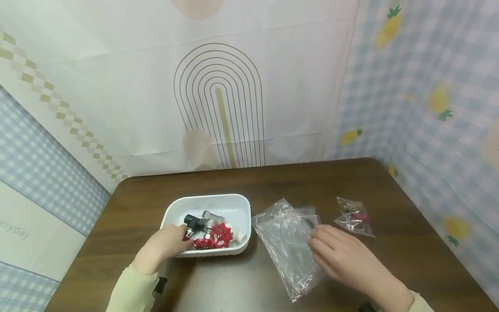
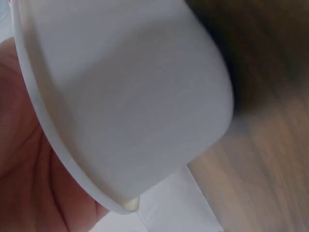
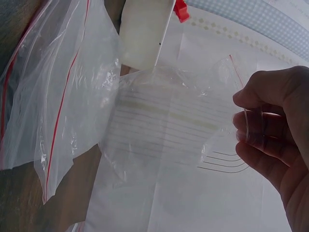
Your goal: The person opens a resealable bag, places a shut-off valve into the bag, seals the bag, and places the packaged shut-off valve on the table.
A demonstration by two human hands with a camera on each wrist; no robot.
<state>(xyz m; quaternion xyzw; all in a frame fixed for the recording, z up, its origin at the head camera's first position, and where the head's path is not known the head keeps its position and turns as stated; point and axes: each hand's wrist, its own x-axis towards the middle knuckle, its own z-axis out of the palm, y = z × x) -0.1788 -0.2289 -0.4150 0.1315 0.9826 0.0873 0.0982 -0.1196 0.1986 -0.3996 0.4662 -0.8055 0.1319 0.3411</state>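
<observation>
In the head view my left hand (image 1: 167,242) reaches over the near left rim of a white plastic tub (image 1: 243,216), fingertips down among the valves inside. Red shows between thumb and forefinger; I cannot tell whether they grip it. The tub holds a red handwheel valve (image 1: 221,235), a black fitting (image 1: 192,222), a metal fitting (image 1: 212,216) and a white fitting (image 1: 238,235). From the left wrist, the tub's outer wall (image 2: 145,106) hides the fingers. My right hand (image 3: 275,125) pinches the edge of a clear zip bag (image 3: 159,116), its mouth spread in the head view.
More clear zip bags (image 1: 278,255) with red seal lines lie flat on the wooden table (image 1: 202,286) beneath the held one. Farther right lies a small clear bag (image 1: 354,216) with a red-handled part inside. Patterned cloth (image 1: 296,86) hangs behind the table.
</observation>
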